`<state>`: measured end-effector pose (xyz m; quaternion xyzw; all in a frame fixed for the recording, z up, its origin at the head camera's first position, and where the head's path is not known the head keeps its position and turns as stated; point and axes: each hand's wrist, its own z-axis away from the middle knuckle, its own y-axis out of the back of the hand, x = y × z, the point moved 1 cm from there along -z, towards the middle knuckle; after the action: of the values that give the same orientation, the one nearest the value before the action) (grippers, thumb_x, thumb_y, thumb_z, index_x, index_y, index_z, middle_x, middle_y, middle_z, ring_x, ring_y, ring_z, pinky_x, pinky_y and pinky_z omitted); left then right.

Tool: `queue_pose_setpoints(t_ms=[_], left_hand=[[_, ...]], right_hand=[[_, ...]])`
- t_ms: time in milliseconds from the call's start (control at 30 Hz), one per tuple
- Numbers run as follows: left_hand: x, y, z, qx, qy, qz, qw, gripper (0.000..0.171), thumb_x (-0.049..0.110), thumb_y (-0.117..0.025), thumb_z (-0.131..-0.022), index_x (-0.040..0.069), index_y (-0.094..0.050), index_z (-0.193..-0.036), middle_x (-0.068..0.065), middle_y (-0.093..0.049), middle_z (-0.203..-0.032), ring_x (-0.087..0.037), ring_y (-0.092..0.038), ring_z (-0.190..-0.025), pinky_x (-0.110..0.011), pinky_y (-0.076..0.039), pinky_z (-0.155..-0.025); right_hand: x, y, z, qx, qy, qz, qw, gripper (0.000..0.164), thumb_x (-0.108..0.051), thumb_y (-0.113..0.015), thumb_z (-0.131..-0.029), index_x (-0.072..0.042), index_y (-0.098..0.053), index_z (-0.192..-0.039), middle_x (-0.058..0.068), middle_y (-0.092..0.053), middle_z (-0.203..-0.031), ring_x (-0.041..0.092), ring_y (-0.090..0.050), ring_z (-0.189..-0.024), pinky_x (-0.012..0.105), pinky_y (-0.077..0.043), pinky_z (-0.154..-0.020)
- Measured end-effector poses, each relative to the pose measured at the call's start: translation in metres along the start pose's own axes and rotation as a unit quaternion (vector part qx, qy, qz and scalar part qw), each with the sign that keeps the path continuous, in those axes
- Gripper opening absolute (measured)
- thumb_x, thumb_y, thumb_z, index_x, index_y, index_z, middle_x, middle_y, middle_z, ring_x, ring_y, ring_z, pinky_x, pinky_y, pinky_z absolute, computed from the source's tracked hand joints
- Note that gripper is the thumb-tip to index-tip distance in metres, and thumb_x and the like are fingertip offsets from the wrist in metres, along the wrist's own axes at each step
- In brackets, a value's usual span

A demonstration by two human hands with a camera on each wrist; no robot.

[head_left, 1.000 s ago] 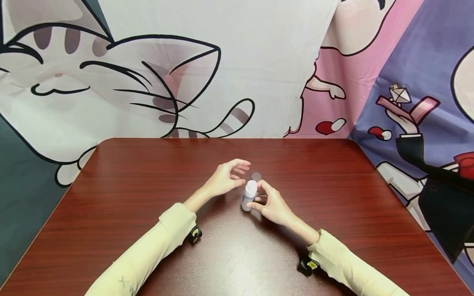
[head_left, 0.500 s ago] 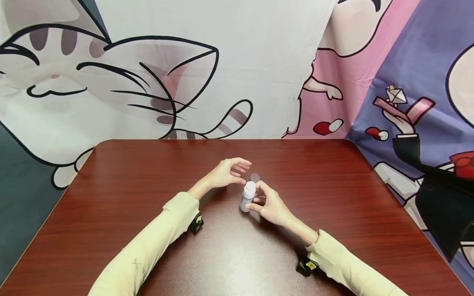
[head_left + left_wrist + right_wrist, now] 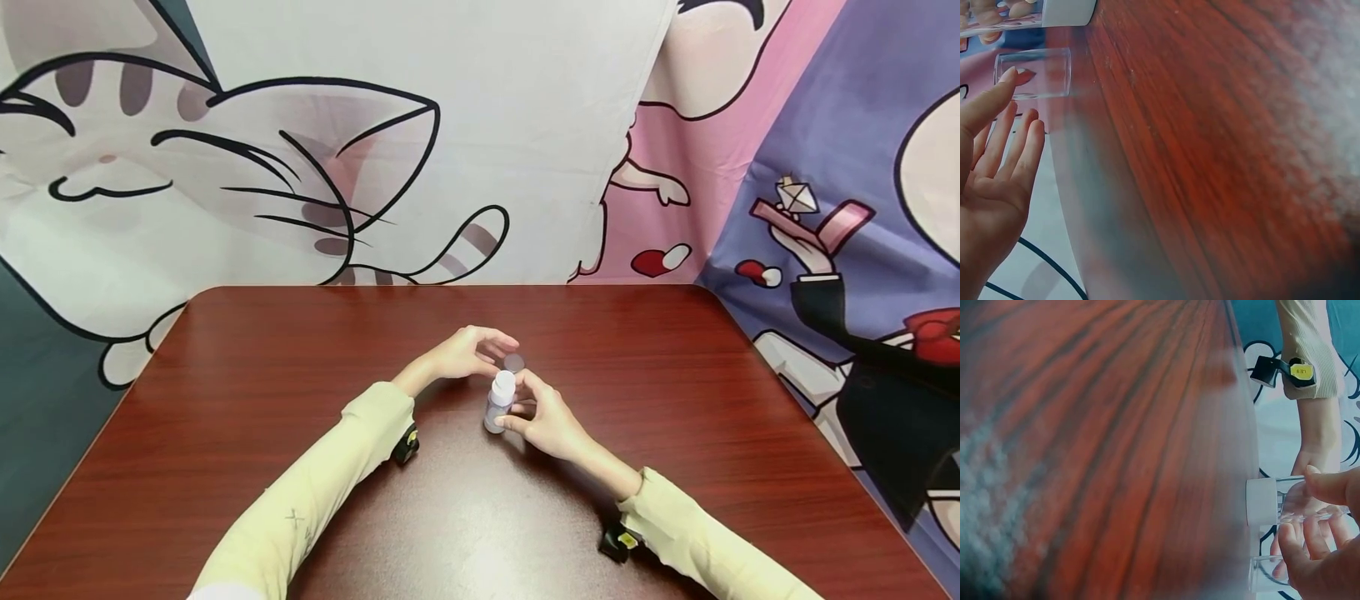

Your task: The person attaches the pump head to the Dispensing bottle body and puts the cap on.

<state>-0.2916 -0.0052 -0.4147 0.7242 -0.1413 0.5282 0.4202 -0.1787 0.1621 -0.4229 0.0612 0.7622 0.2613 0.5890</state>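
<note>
A small bottle (image 3: 497, 410) with a white top, clear body and white base stands near the table's middle. My right hand (image 3: 551, 423) holds it by the side, thumb and fingers on its body; the right wrist view shows the white base (image 3: 1262, 501). Behind the bottle stands a clear cylindrical cap (image 3: 513, 363), also seen in the left wrist view as a see-through cup (image 3: 1054, 74). My left hand (image 3: 463, 353) hovers beside this cap, fingers extended and apart from the thumb. Its thumb tip overlaps the cap in the left wrist view; whether they touch, I cannot tell.
The reddish-brown wooden table (image 3: 315, 333) spreads out on all sides. A printed cartoon cloth (image 3: 570, 167) hangs behind its far edge. Black camera mounts (image 3: 406, 444) sit at both sleeve cuffs.
My left hand has moved slightly right, toward the clear cap. My right hand keeps its hold on the bottle; the whole scene has shifted slightly with the head.
</note>
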Motion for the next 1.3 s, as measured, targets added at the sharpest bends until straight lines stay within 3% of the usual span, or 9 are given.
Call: queue_pose_setpoints(t_ms=[333,767,1033,1300], left_hand=[[-0.0016,-0.0037,-0.0056,-0.024,0.004,-0.008,0.9997,0.046,-0.003,-0.070,-0.083,-0.002,-0.058,-0.127,-0.019,-0.062,-0.128,-0.030,-0.062,-0.114,-0.029,-0.054,-0.094],[-0.0026,-0.0054,-0.0062,-0.032,0.010,-0.023,0.9992,0.043,-0.001,-0.069,-0.084,-0.002,-0.059,-0.126,-0.017,-0.064,-0.125,-0.029,-0.062,-0.114,-0.029,-0.053,-0.095],[-0.0015,-0.0026,-0.0031,-0.001,0.013,-0.036,0.9993,0.042,0.002,-0.072,-0.083,0.001,-0.061,-0.124,-0.016,-0.066,-0.121,-0.026,-0.065,-0.109,-0.028,-0.055,-0.091],[0.0033,0.0040,0.0023,0.029,0.019,-0.034,0.9988,0.044,0.006,-0.075,-0.081,0.003,-0.062,-0.123,-0.016,-0.067,-0.118,-0.027,-0.065,-0.107,-0.037,-0.054,-0.094]], right_hand=[[0.0006,0.0007,0.0007,-0.008,-0.003,0.000,1.000,0.039,0.001,-0.077,-0.076,0.000,-0.052,-0.106,0.021,-0.066,-0.105,0.032,-0.066,-0.097,0.030,-0.059,-0.083],[0.0011,0.0006,0.0002,-0.010,-0.007,0.002,1.000,0.040,0.000,-0.077,-0.076,0.000,-0.053,-0.108,0.021,-0.066,-0.106,0.032,-0.066,-0.098,0.029,-0.058,-0.084],[0.0017,0.0004,0.0010,-0.004,-0.007,0.000,1.000,0.040,0.001,-0.078,-0.076,0.000,-0.053,-0.107,0.019,-0.066,-0.105,0.031,-0.066,-0.098,0.032,-0.058,-0.084],[0.0021,-0.0008,0.0001,-0.003,-0.007,-0.006,1.000,0.039,0.003,-0.078,-0.075,0.000,-0.052,-0.104,0.020,-0.066,-0.106,0.033,-0.066,-0.099,0.032,-0.058,-0.084]])
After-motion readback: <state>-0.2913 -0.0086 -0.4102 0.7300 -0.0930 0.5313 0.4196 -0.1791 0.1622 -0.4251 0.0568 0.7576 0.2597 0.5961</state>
